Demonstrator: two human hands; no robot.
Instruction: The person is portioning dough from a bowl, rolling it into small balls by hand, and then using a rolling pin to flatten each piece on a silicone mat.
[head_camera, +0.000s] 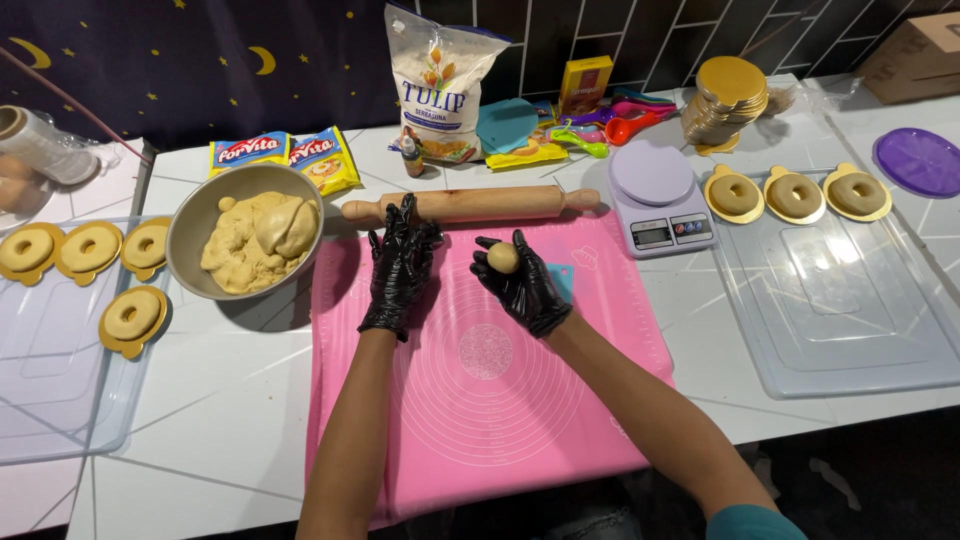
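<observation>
Right hand (525, 285), black-gloved, cups small round tan dough ball (503, 257) at fingertips; left hand (398, 265) flat, empty on pink silicone mat (500, 400), just left of ball

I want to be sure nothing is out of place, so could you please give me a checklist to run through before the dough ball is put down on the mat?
1. Dough ball held in the right hand: ok, gripped by the fingertips above the mat.
2. Left hand free: ok, it lies flat on the pink mat, holding nothing.
3. Centre of the mat bare: ok.
4. Rolling pin out of the way: ok, it lies along the mat's far edge.
5. Both hands gloved: ok, black gloves.
6. Scale platform bare: ok; display reading: cannot tell.
</observation>
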